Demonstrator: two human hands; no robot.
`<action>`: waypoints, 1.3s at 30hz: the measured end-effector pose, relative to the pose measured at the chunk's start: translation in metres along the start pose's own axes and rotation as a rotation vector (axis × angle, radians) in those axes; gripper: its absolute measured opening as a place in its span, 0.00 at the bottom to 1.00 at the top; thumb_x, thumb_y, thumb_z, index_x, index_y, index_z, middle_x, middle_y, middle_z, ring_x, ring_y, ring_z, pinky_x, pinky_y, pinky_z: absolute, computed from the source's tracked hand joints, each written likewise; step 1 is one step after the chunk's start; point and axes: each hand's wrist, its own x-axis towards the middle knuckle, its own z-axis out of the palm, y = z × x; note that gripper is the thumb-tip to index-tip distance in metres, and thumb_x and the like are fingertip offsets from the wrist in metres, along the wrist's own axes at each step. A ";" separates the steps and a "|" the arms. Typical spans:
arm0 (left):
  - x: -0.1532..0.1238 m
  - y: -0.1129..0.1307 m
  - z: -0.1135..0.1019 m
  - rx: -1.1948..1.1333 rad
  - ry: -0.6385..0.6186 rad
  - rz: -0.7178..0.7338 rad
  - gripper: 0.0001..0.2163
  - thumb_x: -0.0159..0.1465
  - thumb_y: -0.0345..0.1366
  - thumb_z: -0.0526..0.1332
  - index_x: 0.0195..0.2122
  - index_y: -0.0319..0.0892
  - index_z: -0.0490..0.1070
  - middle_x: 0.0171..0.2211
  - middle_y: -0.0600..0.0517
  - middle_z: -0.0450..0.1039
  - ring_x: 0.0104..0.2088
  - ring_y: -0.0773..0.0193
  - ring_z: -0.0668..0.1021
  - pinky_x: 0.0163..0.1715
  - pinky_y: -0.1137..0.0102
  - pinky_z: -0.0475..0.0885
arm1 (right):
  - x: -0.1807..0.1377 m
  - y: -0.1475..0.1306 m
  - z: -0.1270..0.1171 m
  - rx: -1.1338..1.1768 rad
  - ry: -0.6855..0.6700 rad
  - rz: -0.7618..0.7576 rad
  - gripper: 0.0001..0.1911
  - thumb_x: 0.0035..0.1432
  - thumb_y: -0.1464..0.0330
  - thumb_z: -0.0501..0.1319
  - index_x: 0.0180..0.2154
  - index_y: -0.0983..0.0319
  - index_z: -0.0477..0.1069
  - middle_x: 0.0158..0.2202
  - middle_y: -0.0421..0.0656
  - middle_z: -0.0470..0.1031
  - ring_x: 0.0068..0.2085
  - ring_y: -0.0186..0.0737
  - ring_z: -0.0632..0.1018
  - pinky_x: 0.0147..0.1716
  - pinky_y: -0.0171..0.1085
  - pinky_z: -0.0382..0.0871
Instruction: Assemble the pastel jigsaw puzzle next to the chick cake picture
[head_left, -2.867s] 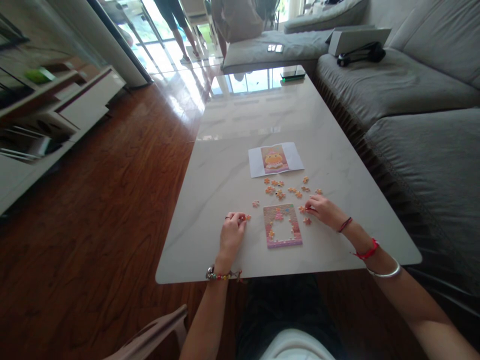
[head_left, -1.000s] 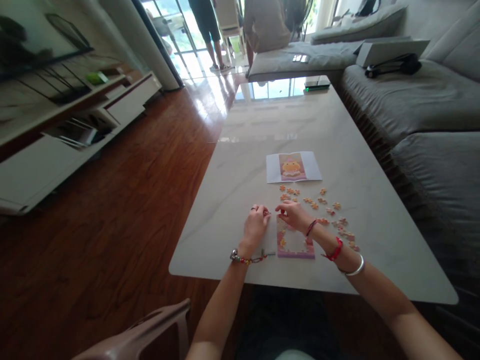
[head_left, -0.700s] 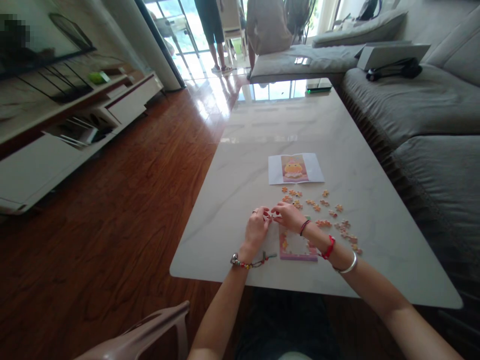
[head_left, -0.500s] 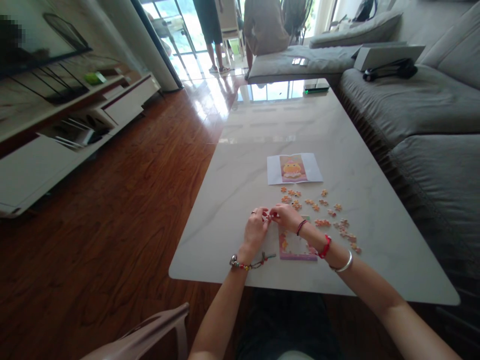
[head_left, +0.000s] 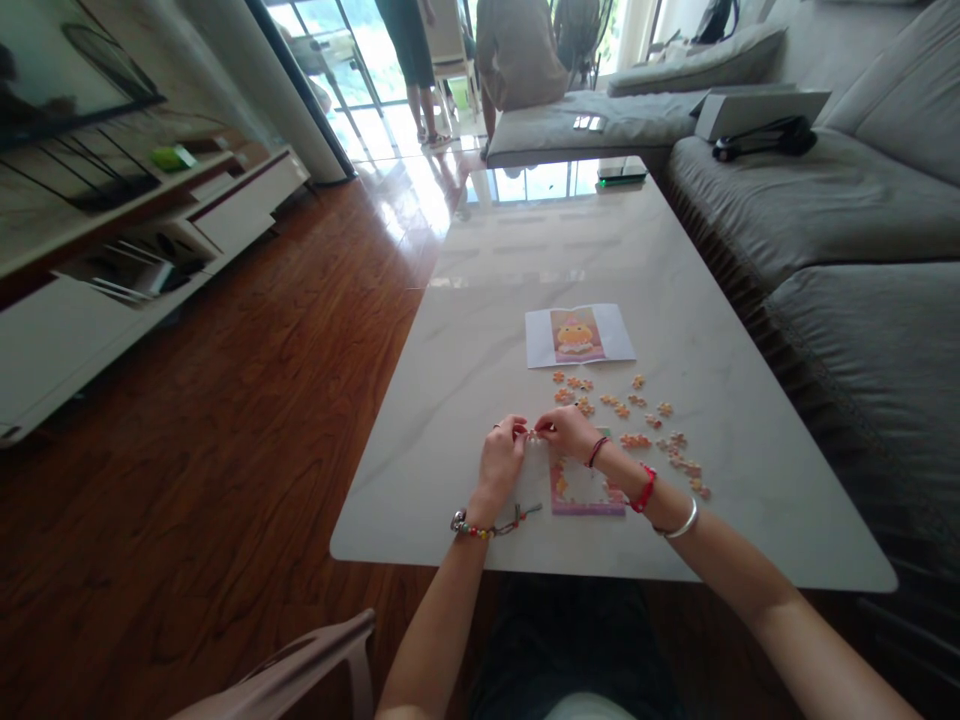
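Observation:
My left hand (head_left: 502,460) and my right hand (head_left: 571,432) meet fingertip to fingertip just above the table, left of a partly filled jigsaw puzzle (head_left: 587,509). Between them is a small pinkish puzzle piece (head_left: 532,434), pinched from both sides; whether it is one piece or two joined cannot be made out. The puzzle shows a purple lower border with pieces along its edges and a pale middle; my right hand and wrist cover part of its top. Loose orange and pink puzzle pieces (head_left: 636,440) lie behind and right of it.
A creased picture sheet (head_left: 616,334) lies beyond the pieces on the white table (head_left: 480,340). A dark phone-like device (head_left: 622,172) rests at the far end. A grey sofa (head_left: 840,210) runs along the right, a chair (head_left: 330,640) stands front left. Two people are near the windows.
The view has shifted slightly, so the table and its contents appear a little further left. Both hands keep their pinch at the same place, with only small finger movements.

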 end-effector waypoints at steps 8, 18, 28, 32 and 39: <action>0.003 0.000 0.001 0.031 -0.005 0.004 0.07 0.56 0.30 0.53 0.35 0.41 0.65 0.31 0.50 0.72 0.32 0.66 0.73 0.33 0.72 0.66 | -0.001 0.000 -0.002 0.021 0.024 0.002 0.10 0.49 0.72 0.55 0.30 0.62 0.75 0.28 0.43 0.75 0.30 0.33 0.72 0.29 0.29 0.61; 0.008 0.010 -0.003 -0.025 0.006 0.023 0.07 0.56 0.31 0.53 0.36 0.42 0.66 0.31 0.51 0.72 0.31 0.67 0.73 0.33 0.72 0.67 | 0.000 0.006 -0.006 0.182 0.052 0.049 0.06 0.47 0.72 0.58 0.28 0.64 0.74 0.26 0.41 0.75 0.26 0.30 0.71 0.26 0.27 0.61; 0.010 0.023 0.001 -0.088 0.004 0.083 0.08 0.56 0.30 0.54 0.37 0.42 0.66 0.30 0.52 0.72 0.30 0.69 0.73 0.33 0.73 0.67 | -0.012 0.016 -0.022 0.276 0.079 0.088 0.06 0.46 0.70 0.58 0.28 0.64 0.74 0.26 0.41 0.75 0.27 0.30 0.72 0.25 0.27 0.61; 0.009 0.019 0.002 -0.103 0.032 0.089 0.07 0.56 0.30 0.54 0.37 0.41 0.66 0.34 0.51 0.71 0.30 0.69 0.73 0.33 0.73 0.68 | -0.009 0.009 -0.022 0.251 0.068 0.092 0.07 0.46 0.69 0.59 0.27 0.65 0.74 0.25 0.41 0.75 0.26 0.30 0.72 0.25 0.27 0.61; 0.005 0.012 0.002 -0.141 0.028 0.046 0.07 0.56 0.29 0.54 0.36 0.41 0.67 0.34 0.51 0.71 0.31 0.69 0.74 0.32 0.74 0.68 | -0.008 0.006 -0.016 0.342 0.054 0.134 0.10 0.46 0.70 0.60 0.34 0.65 0.72 0.25 0.41 0.75 0.27 0.29 0.73 0.25 0.26 0.62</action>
